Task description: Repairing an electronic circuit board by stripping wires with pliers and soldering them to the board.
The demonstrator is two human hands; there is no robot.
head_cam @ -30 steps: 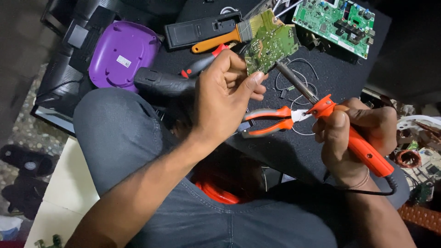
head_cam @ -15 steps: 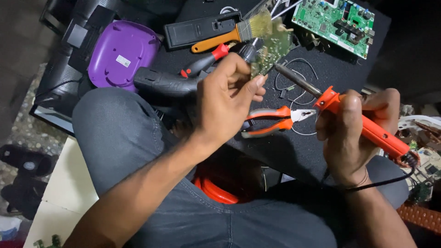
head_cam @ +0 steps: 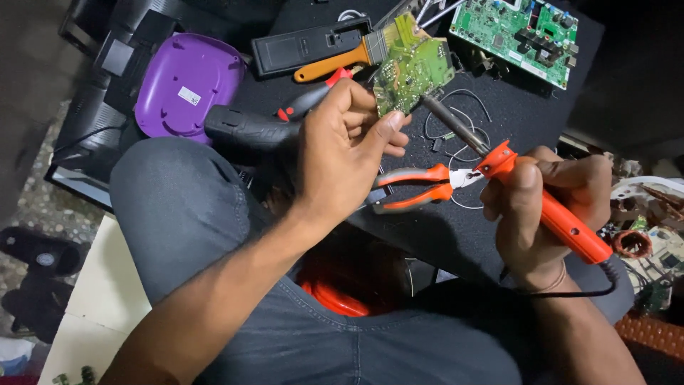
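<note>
The soldering iron (head_cam: 552, 214) has a smooth, glossy orange plastic handle and a dull grey metal shaft. The small circuit board (head_cam: 415, 68) looks matt yellow-green, speckled with solder. The pliers (head_cam: 420, 187) carry orange-and-grey rubbery grips (slightly shiny) and bare metal jaws. At far left, the purple lid (head_cam: 187, 85) is glossy plastic. The brush (head_cam: 342, 60) has an orange handle, finish unclear. The work surface (head_cam: 520, 107) is matt black.

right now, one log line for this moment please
left hand: holds small green circuit board | right hand: holds orange soldering iron, tip at board | orange-handled pliers: on black mat
</note>
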